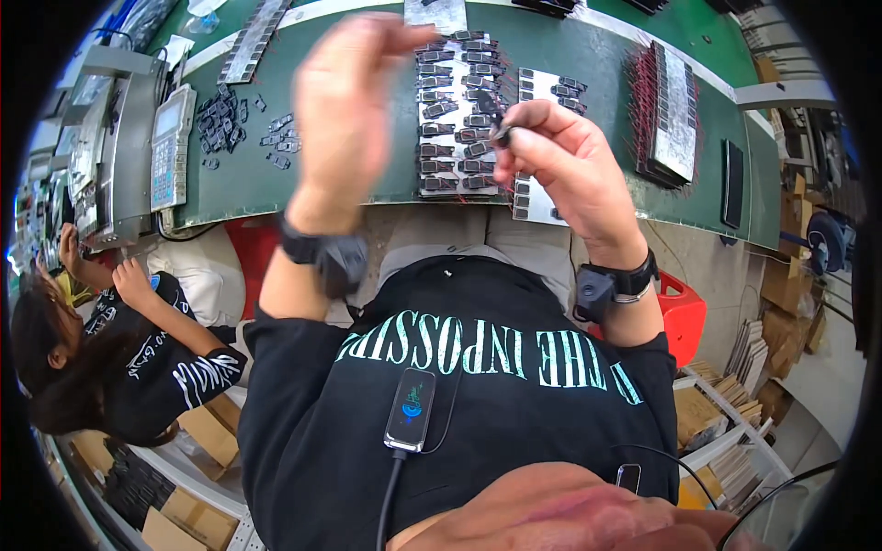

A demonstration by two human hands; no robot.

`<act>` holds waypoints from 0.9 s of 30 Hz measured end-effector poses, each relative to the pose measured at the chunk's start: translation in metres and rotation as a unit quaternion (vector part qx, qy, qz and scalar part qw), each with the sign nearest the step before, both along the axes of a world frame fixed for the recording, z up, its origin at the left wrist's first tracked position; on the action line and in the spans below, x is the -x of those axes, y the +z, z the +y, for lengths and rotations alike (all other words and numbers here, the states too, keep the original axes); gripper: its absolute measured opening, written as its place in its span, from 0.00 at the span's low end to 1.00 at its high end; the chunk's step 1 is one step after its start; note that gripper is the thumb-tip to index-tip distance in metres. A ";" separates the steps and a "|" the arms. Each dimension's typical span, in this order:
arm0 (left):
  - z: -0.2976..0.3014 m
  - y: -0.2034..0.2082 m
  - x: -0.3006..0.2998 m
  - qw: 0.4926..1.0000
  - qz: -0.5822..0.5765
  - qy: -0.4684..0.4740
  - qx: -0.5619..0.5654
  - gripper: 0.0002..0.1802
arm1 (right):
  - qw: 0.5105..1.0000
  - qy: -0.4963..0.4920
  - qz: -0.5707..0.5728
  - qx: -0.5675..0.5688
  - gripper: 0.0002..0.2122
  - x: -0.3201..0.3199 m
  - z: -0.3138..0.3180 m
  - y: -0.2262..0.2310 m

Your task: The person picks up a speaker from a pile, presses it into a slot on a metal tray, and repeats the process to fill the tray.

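My right hand (574, 161) is closed in a pinch on a small black part with thin wires (502, 136), held above the table. My left hand (344, 101) is smeared by motion, its fingers toward the far end of a pale strip tray (447, 181); whether it holds anything cannot be made out. Rows of small black rectangular modules (436, 129) with red wires lie on that tray. To its right, partly behind my right hand, a second pale tray (537, 87) carries similar modules. Loose black modules (220, 119) are heaped on the table to the left.
The green table (367, 188) spans my front. A stack of pale trays (675, 119) with red wires stands at the right, beside a black flat bar (732, 184). A grey keypad machine (172, 147) stands left. Another person (138, 340) sits at the left; a red stool (675, 317) is at my right.
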State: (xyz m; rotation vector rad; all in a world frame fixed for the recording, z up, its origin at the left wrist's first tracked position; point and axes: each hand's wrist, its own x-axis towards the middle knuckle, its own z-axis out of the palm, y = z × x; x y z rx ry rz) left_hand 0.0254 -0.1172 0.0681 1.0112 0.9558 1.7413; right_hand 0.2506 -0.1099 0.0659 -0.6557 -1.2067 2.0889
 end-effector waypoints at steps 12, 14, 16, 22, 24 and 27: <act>-0.026 0.000 -0.003 0.927 0.348 -0.136 0.008 0.12 | 0.958 0.081 0.161 0.221 0.13 -0.001 0.007 -0.023; -0.026 -0.007 -0.004 0.945 0.289 -0.136 0.067 0.12 | 0.974 0.040 0.116 0.190 0.12 -0.003 0.007 -0.018; -0.025 -0.012 -0.005 0.952 0.257 -0.138 0.097 0.12 | 0.991 -0.036 0.026 0.122 0.11 -0.003 0.005 -0.010; -0.022 -0.016 -0.021 0.962 0.175 -0.139 0.159 0.13 | 0.957 -0.164 -0.154 -0.185 0.09 -0.001 -0.007 -0.008; -0.023 -0.015 -0.024 0.960 0.172 -0.147 0.166 0.13 | 0.940 -0.174 -0.197 -0.215 0.09 0.005 -0.009 -0.009; -0.022 -0.014 -0.024 0.954 0.088 -0.223 0.182 0.15 | 0.941 -0.167 -0.206 -0.209 0.09 0.001 -0.006 -0.012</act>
